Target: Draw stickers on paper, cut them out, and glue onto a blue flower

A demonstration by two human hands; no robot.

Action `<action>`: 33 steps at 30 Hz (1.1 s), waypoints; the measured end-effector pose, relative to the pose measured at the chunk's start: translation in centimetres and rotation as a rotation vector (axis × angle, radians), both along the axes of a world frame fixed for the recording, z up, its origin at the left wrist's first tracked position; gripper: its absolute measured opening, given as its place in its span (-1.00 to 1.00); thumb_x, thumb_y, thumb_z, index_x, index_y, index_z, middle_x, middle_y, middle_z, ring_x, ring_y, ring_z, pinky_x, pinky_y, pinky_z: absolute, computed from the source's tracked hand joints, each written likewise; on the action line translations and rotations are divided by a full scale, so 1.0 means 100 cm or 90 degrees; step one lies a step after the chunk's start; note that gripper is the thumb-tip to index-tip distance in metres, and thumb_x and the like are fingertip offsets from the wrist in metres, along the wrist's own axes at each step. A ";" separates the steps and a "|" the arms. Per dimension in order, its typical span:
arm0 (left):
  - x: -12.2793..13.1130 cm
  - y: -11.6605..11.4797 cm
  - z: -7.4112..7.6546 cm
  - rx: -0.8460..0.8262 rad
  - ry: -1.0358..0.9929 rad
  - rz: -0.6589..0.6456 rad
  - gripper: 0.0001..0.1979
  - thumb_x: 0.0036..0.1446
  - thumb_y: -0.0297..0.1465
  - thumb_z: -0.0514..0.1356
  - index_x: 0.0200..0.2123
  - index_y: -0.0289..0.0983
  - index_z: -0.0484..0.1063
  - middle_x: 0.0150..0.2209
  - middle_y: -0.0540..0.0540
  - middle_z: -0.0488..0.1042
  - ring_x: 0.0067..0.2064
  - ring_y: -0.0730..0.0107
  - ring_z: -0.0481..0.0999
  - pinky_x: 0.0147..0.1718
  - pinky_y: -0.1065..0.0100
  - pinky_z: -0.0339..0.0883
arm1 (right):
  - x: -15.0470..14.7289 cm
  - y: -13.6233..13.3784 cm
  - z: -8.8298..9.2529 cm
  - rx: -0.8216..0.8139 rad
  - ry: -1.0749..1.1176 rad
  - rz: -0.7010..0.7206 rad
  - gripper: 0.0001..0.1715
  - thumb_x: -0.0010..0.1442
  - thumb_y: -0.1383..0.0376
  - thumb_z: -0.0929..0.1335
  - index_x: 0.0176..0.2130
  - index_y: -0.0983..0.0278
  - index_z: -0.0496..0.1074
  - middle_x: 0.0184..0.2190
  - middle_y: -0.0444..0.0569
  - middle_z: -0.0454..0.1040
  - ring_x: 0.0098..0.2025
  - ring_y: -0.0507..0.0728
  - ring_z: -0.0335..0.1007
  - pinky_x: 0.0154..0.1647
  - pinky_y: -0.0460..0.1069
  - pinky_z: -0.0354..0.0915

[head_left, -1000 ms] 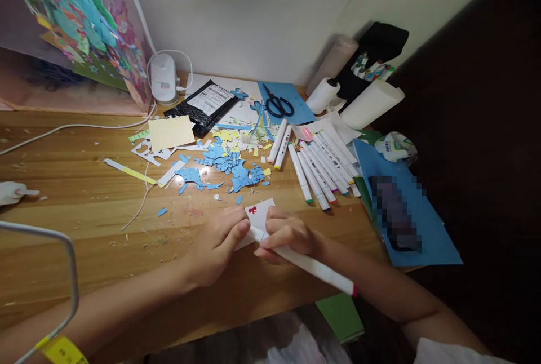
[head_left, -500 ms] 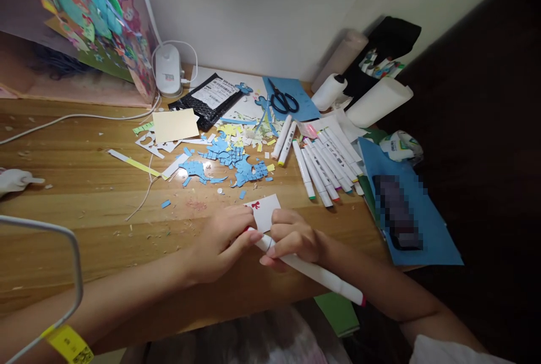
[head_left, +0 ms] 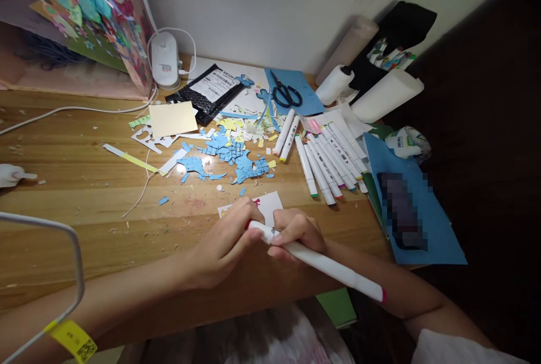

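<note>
My right hand (head_left: 296, 231) is closed round a long white marker (head_left: 329, 265) with a red end, its barrel slanting down to the right. My left hand (head_left: 226, 240) pinches the marker's tip end, fingers pressed on it near a red cap. Both hands hover just above a small white card (head_left: 268, 206) with a little red bow drawn on it, lying on the wooden desk (head_left: 84, 200). The card's lower part is hidden under my fingers.
Blue and yellow paper scraps (head_left: 230, 158) lie beyond the card. A row of white markers (head_left: 327, 164), scissors (head_left: 284, 93) on blue paper, paper rolls (head_left: 386, 96), a white charger (head_left: 164, 60) with cable, a black packet (head_left: 211, 91) and a blue sheet (head_left: 414, 206) crowd the far and right side.
Both hands lifted slightly off the card and came together on the marker's tip; the left hand moved from holding the card to pinching the marker end. The marker tilted further right.
</note>
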State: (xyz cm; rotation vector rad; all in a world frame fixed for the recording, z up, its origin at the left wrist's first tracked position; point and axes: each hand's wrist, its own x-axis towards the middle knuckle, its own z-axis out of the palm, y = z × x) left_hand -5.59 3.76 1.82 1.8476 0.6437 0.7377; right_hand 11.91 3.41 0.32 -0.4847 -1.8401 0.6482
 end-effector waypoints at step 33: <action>0.028 -0.024 -0.025 0.677 0.403 -0.003 -0.54 0.22 -0.30 -0.04 -0.10 -0.65 0.35 0.02 -0.57 0.31 0.08 -0.12 0.32 0.04 0.10 0.17 | 0.025 0.031 -0.004 -0.470 -0.217 -0.218 -0.63 0.12 0.23 0.31 -0.59 0.25 0.10 -0.65 -0.24 0.10 -0.58 -0.03 0.02 -0.57 -0.11 0.00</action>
